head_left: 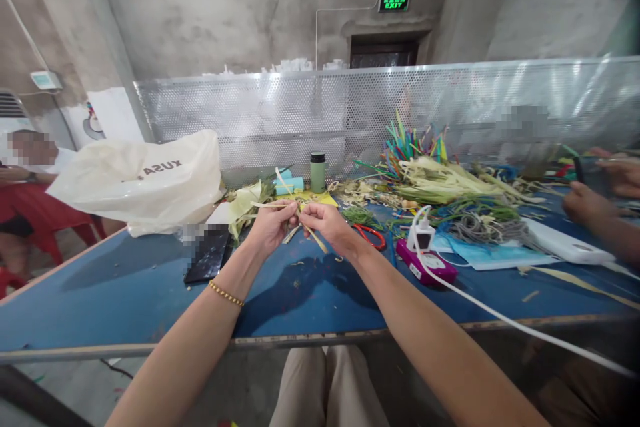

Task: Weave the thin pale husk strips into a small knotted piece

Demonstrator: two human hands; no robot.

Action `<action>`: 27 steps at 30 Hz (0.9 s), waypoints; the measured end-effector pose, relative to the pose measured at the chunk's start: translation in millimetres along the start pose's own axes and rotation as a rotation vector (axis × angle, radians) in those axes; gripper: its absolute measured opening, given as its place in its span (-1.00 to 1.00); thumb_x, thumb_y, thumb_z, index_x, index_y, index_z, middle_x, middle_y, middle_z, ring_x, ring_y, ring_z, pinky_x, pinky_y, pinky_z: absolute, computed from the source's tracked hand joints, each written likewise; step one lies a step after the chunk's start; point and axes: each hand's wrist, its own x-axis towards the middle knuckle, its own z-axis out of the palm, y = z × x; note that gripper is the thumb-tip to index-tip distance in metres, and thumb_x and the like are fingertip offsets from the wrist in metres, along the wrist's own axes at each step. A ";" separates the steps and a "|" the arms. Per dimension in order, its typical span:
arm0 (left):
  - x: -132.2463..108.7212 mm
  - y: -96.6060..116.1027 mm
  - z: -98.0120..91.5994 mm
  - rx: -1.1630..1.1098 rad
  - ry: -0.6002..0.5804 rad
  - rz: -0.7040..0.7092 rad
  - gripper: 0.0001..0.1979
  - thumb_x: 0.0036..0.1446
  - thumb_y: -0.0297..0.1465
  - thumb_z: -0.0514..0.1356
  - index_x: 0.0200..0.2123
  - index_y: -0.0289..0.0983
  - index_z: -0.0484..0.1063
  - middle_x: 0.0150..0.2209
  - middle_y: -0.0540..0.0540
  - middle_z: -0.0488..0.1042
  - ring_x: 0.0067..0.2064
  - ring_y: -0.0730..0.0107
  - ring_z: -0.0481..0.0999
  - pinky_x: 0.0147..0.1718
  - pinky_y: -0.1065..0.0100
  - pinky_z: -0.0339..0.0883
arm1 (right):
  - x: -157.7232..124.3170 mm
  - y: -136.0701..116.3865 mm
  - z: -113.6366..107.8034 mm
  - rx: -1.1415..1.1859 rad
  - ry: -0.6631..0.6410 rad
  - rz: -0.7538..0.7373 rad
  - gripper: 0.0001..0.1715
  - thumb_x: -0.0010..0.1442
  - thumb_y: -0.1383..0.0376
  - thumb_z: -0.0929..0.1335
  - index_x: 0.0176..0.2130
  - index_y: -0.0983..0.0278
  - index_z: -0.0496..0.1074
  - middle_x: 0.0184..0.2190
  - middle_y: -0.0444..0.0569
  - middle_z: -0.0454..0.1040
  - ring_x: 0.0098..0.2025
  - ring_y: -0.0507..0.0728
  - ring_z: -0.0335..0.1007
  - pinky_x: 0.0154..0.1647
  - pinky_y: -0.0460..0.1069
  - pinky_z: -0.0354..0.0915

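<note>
Both hands meet above the middle of the blue table, fingertips almost touching. My left hand (pixel 274 221) pinches a pale strip of dried husk (pixel 285 181), whose ends stick out past the fingers. My right hand (pixel 323 221) is closed on the same husk piece, and a pale end (pixel 319 241) hangs below it. The exact join between the fingertips is too small to make out. Just behind the hands lie a yellow sheet (pixel 325 199) and husk scraps. Red-handled scissors (pixel 371 236) rest to the right of my right hand.
A white plastic bag (pixel 145 177) and a dark phone (pixel 207 257) are on the left. Behind stands a green bottle (pixel 317 173). To the right are a husk pile (pixel 445 180), grey cords (pixel 487 223), a purple power strip (pixel 425 263) and a white cable (pixel 495 310). A co-worker's hands (pixel 595 203) are far right.
</note>
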 end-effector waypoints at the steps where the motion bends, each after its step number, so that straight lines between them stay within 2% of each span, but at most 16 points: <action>1: 0.0 -0.3 -0.6 0.006 -0.003 0.006 -0.82 -0.15 -0.49 0.37 -0.46 -0.42 0.45 -0.58 0.02 0.35 -0.58 0.62 0.29 -0.55 0.50 0.22 | -0.1 0.1 0.3 -0.002 -0.005 -0.012 -0.71 0.10 0.13 0.35 -0.43 0.31 0.34 -0.65 -0.19 0.33 -0.58 -0.02 0.22 -0.49 -0.10 0.13; 13: 5.2 -4.8 -7.6 0.025 -0.002 0.023 -0.84 -0.17 -0.50 0.36 -0.54 -0.41 0.42 -0.64 0.03 0.29 -0.60 0.62 0.24 -0.60 0.51 0.10 | 2.1 6.7 3.2 -0.022 -0.020 -0.069 -0.75 0.10 0.17 0.35 -0.47 0.29 0.31 -0.63 -0.19 0.33 -0.58 -0.03 0.22 -0.49 -0.10 0.18; 17: 5.3 -3.2 -8.9 0.005 0.002 -0.017 -0.87 -0.13 -0.51 0.35 -0.51 -0.42 0.45 -0.64 0.02 0.30 -0.60 0.62 0.26 -0.58 0.52 0.15 | 2.4 8.5 3.9 -0.089 0.020 -0.054 -0.76 0.12 0.20 0.33 -0.47 0.30 0.32 -0.66 -0.19 0.33 -0.59 -0.03 0.21 -0.51 -0.11 0.16; 21: 4.4 0.6 -8.5 -0.042 -0.004 -0.081 -0.89 -0.11 -0.57 0.33 -0.41 -0.45 0.50 -0.55 -0.05 0.41 -0.55 0.61 0.34 -0.50 0.53 0.27 | 4.1 11.5 4.6 -0.112 0.061 -0.044 -0.75 0.10 0.18 0.33 -0.47 0.31 0.33 -0.66 -0.20 0.32 -0.60 -0.04 0.19 -0.54 -0.12 0.13; 25: 3.8 2.7 -6.6 -0.068 0.021 -0.091 -0.90 -0.08 -0.61 0.30 -0.39 -0.47 0.52 -0.51 -0.09 0.46 -0.54 0.62 0.36 -0.49 0.54 0.29 | 5.4 11.7 3.3 -0.111 0.079 -0.057 -0.73 0.06 0.16 0.36 -0.48 0.32 0.35 -0.64 -0.19 0.33 -0.58 -0.04 0.21 -0.54 -0.12 0.15; 27: 3.8 2.6 -5.9 -0.060 0.026 -0.084 -0.90 -0.08 -0.61 0.29 -0.40 -0.47 0.52 -0.50 -0.10 0.47 -0.55 0.63 0.35 -0.49 0.54 0.29 | 6.0 10.0 0.5 -0.147 0.139 -0.077 -0.70 0.08 0.13 0.36 -0.50 0.31 0.35 -0.63 -0.17 0.33 -0.59 -0.03 0.22 -0.55 -0.11 0.17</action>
